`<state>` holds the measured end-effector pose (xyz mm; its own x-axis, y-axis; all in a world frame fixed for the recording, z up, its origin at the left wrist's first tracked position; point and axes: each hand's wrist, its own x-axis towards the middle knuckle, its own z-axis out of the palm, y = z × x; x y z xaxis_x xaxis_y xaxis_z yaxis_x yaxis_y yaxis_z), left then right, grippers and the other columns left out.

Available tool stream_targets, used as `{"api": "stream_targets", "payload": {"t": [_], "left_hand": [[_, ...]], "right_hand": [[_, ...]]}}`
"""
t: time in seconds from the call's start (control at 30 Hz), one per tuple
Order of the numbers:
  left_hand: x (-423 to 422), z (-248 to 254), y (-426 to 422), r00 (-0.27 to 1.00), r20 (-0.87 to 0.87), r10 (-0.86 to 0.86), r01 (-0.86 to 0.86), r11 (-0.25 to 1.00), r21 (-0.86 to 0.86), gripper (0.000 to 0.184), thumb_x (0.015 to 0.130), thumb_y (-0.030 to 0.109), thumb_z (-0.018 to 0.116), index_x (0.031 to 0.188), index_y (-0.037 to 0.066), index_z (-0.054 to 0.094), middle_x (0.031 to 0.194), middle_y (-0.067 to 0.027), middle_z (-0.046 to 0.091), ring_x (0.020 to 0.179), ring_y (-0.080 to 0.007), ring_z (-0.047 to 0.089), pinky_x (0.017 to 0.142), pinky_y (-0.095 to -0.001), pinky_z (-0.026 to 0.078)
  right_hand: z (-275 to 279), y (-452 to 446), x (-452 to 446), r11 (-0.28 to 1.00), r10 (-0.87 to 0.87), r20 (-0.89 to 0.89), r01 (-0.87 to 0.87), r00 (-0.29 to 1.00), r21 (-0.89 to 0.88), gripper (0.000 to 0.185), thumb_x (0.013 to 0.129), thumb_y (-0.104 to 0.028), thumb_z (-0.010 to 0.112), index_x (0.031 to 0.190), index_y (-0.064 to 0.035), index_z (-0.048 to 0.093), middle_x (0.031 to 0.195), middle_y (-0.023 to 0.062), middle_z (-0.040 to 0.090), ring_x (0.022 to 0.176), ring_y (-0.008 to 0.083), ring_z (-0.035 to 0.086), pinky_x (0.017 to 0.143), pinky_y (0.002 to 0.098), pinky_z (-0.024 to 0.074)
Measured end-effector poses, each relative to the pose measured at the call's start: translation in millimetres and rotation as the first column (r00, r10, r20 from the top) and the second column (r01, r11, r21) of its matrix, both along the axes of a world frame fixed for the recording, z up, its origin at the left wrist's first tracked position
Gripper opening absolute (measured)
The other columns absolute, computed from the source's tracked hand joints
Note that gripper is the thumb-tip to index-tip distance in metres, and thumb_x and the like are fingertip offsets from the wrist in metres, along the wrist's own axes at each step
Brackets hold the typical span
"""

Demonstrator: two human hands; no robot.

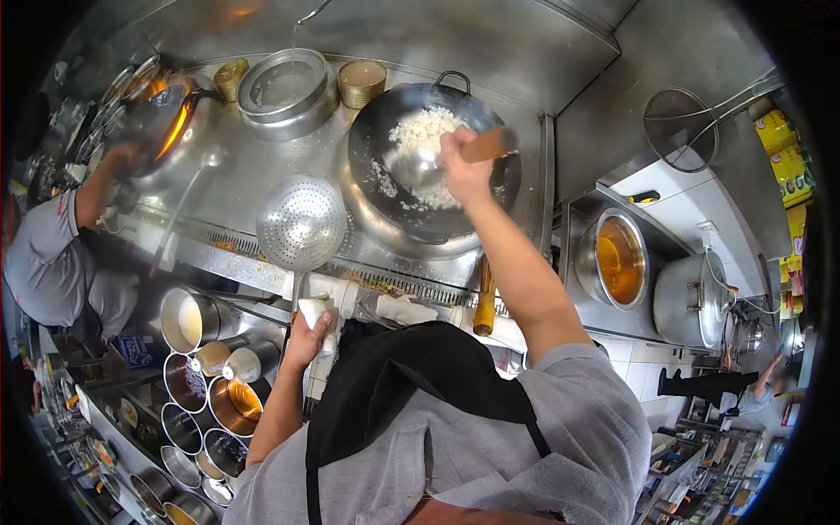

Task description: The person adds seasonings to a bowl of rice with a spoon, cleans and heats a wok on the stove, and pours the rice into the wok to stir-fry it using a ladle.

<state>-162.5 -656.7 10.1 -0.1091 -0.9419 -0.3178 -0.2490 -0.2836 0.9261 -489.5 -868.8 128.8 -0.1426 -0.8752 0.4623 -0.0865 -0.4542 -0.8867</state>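
Note:
A ladle with a wooden handle (492, 146) is gripped in my right hand (468, 178). Its metal bowl (415, 168), blurred by motion, is down among white rice-like grains (427, 129) in a dark wok (372, 144). More grains are scattered over the wok's inner wall. At the front edge of the stove, my left hand (306, 339) is closed around a folded white cloth (314, 311). The long handle of a perforated skimmer (302, 223) runs down beside that hand; whether the fingers touch it I cannot tell.
Steel pots (287, 92) stand behind the wok. A brush-like tool with a wooden handle (485, 302) lies at the front edge. Oil fills a bowl (619, 260) on the right. Seasoning containers (185, 319) crowd the lower left. A co-worker (61, 254) handles a flaming wok (166, 131).

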Motion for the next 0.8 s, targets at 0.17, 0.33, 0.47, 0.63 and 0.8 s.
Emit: {"api": "stream_targets", "payload": {"t": [0.17,0.33,0.47,0.63,0.8], "left_hand": [[-11.8,17.0,-14.8,0.993,0.094,-0.078,0.082,0.995,-0.048,0.044,0.089,0.030,0.060,0.121,0.000,0.048,0.103,-0.0092,0.060,0.094,-0.0182,0.054,0.084,-0.0335,0.044],[-30.2,22.8,-23.9,1.000,0.005,-0.023,0.023,1.000,-0.010,0.041,0.090,0.027,0.059,0.119,0.000,0.048,0.103,-0.0089,0.059,0.094,-0.0178,0.054,0.085,-0.0324,0.044],[-55.0,26.0,-38.3,0.989,0.077,-0.125,0.122,0.991,0.045,0.034,0.090,0.026,0.059,0.109,-0.001,0.052,0.094,-0.0072,0.059,0.086,-0.0156,0.053,0.079,-0.0316,0.044],[-100.1,14.9,-54.1,0.966,-0.259,0.005,0.022,0.995,0.101,0.036,0.094,0.031,0.055,0.114,0.001,0.053,0.096,-0.0045,0.060,0.086,-0.0126,0.054,0.076,-0.0293,0.046],[-164.4,26.3,-99.5,0.892,-0.395,0.220,-0.025,0.896,0.442,0.044,0.095,0.044,0.049,0.113,0.004,0.052,0.092,-0.0070,0.062,0.079,-0.0176,0.061,0.066,-0.0349,0.051]], "right_hand": [[83.2,-1.3,-13.2,0.977,-0.192,0.051,0.186,0.980,0.102,0.036,0.086,-0.024,0.067,0.060,-0.0045,0.050,0.052,-0.0025,0.048,0.047,0.0076,0.042,0.045,0.0278,0.0342],[18.7,8.3,-32.2,0.984,-0.176,0.055,0.177,0.983,-0.016,0.022,0.083,-0.016,0.067,0.071,-0.0066,0.051,0.061,-0.0032,0.049,0.053,0.0062,0.048,0.048,0.0220,0.0377],[38.9,-22.7,-62.4,0.989,-0.006,-0.016,0.008,1.000,0.146,0.030,0.088,-0.023,0.064,0.069,-0.0033,0.052,0.056,-0.0010,0.048,0.052,0.0090,0.047,0.048,0.0270,0.0377],[89.0,11.8,-77.9,0.959,-0.282,0.173,0.280,0.944,0.038,0.023,0.087,-0.018,0.066,0.073,-0.0033,0.054,0.057,-0.0012,0.050,0.048,0.0083,0.046,0.044,0.0249,0.0364],[27.6,-57.0,-100.6,0.992,-0.126,0.333,0.110,0.935,0.065,0.026,0.087,-0.024,0.067,0.077,-0.0059,0.052,0.056,-0.0018,0.049,0.043,0.0087,0.043,0.039,0.0248,0.0338]]}}
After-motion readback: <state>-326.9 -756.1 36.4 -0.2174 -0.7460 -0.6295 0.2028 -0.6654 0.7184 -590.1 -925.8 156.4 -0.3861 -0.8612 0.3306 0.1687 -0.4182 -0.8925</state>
